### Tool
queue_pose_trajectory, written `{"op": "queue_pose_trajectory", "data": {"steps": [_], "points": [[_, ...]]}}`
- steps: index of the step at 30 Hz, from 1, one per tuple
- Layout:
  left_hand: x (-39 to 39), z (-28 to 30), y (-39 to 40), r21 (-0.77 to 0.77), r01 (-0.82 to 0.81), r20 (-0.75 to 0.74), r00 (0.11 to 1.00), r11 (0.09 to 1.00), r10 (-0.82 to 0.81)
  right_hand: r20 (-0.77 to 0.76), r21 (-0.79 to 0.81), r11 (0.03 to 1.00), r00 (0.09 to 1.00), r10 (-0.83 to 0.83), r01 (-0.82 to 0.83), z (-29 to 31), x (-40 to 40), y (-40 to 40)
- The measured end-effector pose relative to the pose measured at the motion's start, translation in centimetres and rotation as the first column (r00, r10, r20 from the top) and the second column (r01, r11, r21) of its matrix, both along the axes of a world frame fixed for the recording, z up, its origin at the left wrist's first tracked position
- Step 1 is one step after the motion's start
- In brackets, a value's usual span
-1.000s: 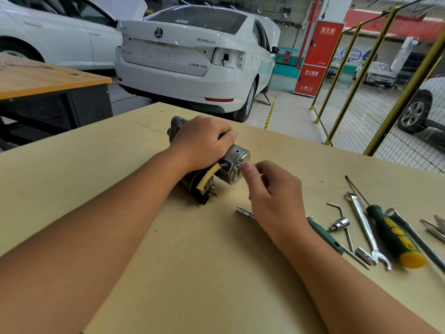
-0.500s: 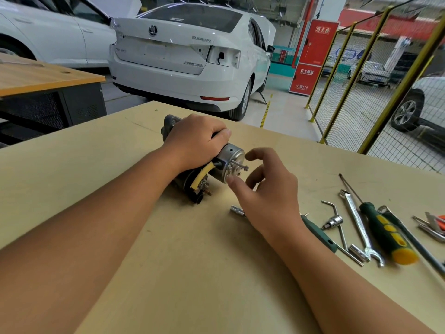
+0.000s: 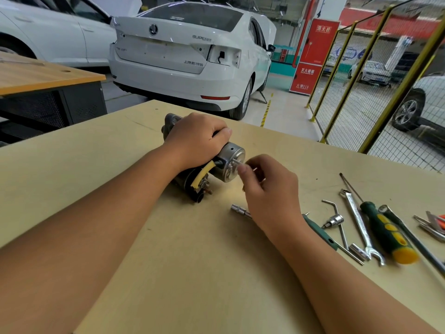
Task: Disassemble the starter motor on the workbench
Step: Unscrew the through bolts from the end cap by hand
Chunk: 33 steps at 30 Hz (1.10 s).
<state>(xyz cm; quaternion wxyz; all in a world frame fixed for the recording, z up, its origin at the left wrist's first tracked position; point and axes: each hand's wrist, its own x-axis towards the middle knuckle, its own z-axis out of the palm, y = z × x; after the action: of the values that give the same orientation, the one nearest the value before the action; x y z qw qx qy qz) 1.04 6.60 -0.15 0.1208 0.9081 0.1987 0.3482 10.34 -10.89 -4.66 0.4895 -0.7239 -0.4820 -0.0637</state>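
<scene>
Head view: motor (image 3: pixel 212 162) lies on bench (image 3: pixel 120 169), long axis running far-left to near-right, silver end cap facing right hand. Left hand (image 3: pixel 197 138) wraps over motor body, clamping it down. Right hand (image 3: pixel 265 186) pinches thin bolt (image 3: pixel 237 162) protruding from cap. Socket (image 3: pixel 238 210) just below right hand; wrench (image 3: pixel 358 222) and screwdriver (image 3: pixel 385 230) further right.

Car repair workshop: white sedan (image 3: pixel 187 56) w/ tail lamp removed parked on concrete floor, yellow mesh safety fence (image 3: pixel 375 92), red fire-equip cabinet (image 3: pixel 313 56), hand tools e.g. spanner (image 3: pixel 358 222) on wood counter (image 3: pixel 192 261).
</scene>
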Motion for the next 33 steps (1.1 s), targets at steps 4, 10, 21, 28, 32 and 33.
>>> {"op": "queue_pose_trajectory", "data": {"steps": [4,10,21,28,32,33], "points": [[-0.04,-0.05,-0.03,-0.004,0.002,0.000,1.000,1.000,-0.002,0.003,-0.005,1.000,1.000,-0.008,0.008,0.10,-0.54,-0.27],[-0.04,0.03,-0.08,0.000,-0.007,-0.012,1.000,1.000,0.007,0.003,-0.021,0.999,1.000,-0.029,0.029,0.09,-0.48,-0.06],[-0.05,0.16,-0.16,-0.004,-0.007,-0.014,1.000,1.000,0.007,0.000,-0.023,0.999,1.000,-0.027,0.027,0.31,-0.51,0.01],[-0.11,0.05,-0.06,-0.008,-0.003,-0.009,1.000,1.000,0.003,-0.027,-0.003,0.999,0.999,-0.045,0.044,0.31,-0.55,-0.07],[-0.08,0.02,-0.08,-0.006,-0.001,-0.010,1.000,1.000,0.001,-0.018,0.017,0.999,0.999,-0.034,0.034,0.25,-0.38,-0.08],[-0.08,-0.01,-0.08,-0.004,-0.002,-0.011,1.000,1.000,0.002,-0.015,0.012,0.999,0.999,-0.036,0.036,0.25,-0.59,-0.14]]}}
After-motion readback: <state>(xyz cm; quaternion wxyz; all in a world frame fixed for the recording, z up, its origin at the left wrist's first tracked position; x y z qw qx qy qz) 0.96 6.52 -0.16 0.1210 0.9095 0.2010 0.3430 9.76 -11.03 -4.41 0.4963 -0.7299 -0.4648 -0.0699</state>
